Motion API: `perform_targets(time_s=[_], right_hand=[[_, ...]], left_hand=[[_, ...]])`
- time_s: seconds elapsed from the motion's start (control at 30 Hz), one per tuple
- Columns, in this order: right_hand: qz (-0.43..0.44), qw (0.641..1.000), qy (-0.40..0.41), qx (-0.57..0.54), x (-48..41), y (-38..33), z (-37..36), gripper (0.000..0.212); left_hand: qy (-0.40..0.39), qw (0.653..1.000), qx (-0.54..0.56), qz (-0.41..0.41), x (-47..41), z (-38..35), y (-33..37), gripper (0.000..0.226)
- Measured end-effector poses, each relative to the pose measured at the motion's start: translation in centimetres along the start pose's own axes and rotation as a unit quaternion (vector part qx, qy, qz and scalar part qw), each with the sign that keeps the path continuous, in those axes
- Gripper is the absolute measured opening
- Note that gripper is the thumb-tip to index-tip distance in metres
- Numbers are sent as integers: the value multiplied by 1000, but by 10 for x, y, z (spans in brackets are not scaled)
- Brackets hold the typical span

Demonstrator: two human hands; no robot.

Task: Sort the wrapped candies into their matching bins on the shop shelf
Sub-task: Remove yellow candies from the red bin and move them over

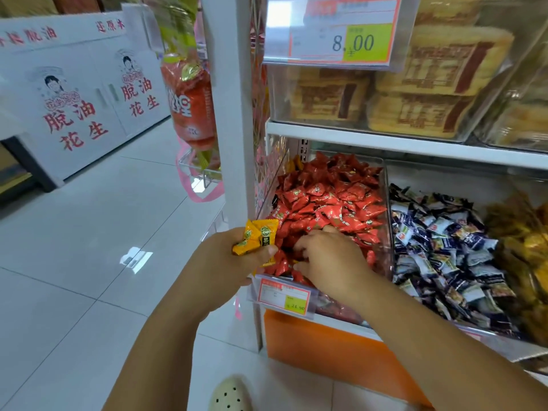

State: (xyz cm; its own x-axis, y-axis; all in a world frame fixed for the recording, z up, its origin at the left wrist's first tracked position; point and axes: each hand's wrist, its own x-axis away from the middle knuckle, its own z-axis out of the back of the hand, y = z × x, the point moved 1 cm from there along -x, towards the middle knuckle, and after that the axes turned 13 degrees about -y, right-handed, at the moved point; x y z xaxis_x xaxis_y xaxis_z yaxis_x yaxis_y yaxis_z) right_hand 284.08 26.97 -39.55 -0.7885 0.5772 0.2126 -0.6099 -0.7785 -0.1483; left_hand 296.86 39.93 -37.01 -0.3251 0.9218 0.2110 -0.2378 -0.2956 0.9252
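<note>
My left hand (228, 262) grips a bunch of yellow-orange wrapped candies (258, 237) just in front of the left corner of the clear bin (382, 185) filled with red wrapped candies (323, 200). My right hand (329, 259) reaches into the front of that red pile, fingers curled down among the wrappers; what they hold is hidden. To the right sits a bin of dark blue and white candies (444, 250), and beyond it a bin of golden-brown candies (525, 256).
A white shelf post (237, 114) stands left of the bins. The shelf above carries clear boxes of yellow packaged cakes (415, 93) and a price tag (335, 31). A small price label (281, 295) hangs on the red bin's front. White tiled floor (89, 262) lies left.
</note>
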Motion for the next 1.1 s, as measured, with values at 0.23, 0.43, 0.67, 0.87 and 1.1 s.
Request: perform_targets(time_s=[0.23, 0.43, 0.67, 0.87, 1.1], right_hand=[[-16, 993, 7, -118, 1, 2, -5, 42], [-26, 958, 77, -276, 2, 3, -8, 39], [-12, 957, 102, -272, 24, 27, 34, 33], [-14, 974, 111, -196, 41, 42, 57, 36], [-48, 945, 133, -294, 40, 60, 68, 22]], left_hand=[[-1, 1000, 3, 1, -2, -4, 3, 9], [-4, 1000, 3, 0, -6, -12, 7, 7], [-6, 1000, -19, -10, -9, -17, 11, 10], [16, 997, -57, -44, -20, -31, 20, 12], [29, 997, -38, -64, -29, -43, 29, 8]])
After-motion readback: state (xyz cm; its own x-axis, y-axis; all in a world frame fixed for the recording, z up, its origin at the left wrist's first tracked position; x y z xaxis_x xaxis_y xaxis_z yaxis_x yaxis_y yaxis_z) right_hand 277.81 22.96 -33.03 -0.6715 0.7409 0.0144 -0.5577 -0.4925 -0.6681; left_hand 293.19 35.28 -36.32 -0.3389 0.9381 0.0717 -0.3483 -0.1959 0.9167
